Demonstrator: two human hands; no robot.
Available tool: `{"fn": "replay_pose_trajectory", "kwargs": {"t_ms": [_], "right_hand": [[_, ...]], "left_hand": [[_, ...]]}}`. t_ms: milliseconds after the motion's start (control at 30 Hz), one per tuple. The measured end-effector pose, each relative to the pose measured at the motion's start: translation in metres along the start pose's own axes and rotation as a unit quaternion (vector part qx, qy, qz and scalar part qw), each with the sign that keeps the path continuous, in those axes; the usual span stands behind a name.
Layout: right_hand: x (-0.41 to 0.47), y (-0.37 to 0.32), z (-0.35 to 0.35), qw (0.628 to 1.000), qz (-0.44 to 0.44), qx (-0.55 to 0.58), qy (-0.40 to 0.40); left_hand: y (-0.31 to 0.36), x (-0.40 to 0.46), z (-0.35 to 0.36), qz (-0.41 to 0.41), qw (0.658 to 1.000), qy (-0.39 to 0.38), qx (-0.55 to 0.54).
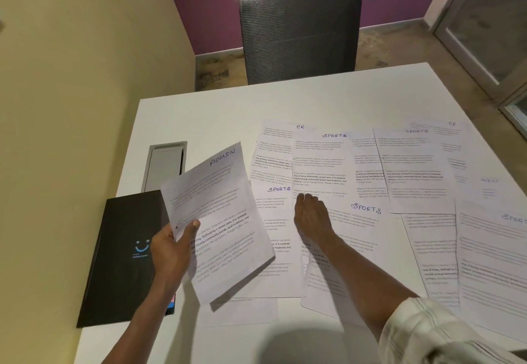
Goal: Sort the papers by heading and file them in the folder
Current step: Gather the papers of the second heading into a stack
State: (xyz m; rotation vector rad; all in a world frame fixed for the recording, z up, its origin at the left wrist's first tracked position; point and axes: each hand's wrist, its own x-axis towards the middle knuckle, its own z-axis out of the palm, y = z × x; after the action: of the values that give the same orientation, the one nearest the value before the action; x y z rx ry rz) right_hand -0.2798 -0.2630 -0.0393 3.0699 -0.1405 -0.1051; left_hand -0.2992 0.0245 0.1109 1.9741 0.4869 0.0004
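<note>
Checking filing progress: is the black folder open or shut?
Shut. The folder lies flat at the table's left edge, cover up, logo showing, no papers visibly in it.

I read "ADMIN" handwritten on the sheet my left hand holds up. On the tabletop, one sheet is headed "HR". Four sheets read "SPORTS": at and. The far-right sheet shows only "SPOR" before the frame edge. The black folder bears a blue smiley; its caption is too small to read.
</note>
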Motion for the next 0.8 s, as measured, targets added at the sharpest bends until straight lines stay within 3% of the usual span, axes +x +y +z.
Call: {"fn": "replay_pose_trajectory", "kwargs": {"t_ms": [167, 333, 567, 633, 800], "right_hand": [[0.006, -0.001, 0.001, 0.999, -0.023, -0.038, -0.006], [0.004, 0.006, -0.006, 0.999, -0.017, 0.042, -0.017], [0.013, 0.014, 0.005, 0.992, -0.086, -0.053, 0.077], [0.013, 0.014, 0.003, 0.992, -0.089, -0.064, 0.066], [0.015, 0.018, 0.007, 0.993, -0.091, -0.007, 0.07]], "left_hand": [[0.002, 0.005, 0.005, 0.001, 1.0, -0.016, -0.006], [0.006, 0.008, 0.009, 0.0, 1.0, -0.024, -0.014], [0.009, 0.006, 0.018, 0.007, 0.999, -0.033, -0.008], [0.009, 0.006, 0.021, 0.008, 0.999, -0.035, -0.006], [0.006, 0.008, 0.023, 0.004, 0.999, -0.039, -0.005]]}}
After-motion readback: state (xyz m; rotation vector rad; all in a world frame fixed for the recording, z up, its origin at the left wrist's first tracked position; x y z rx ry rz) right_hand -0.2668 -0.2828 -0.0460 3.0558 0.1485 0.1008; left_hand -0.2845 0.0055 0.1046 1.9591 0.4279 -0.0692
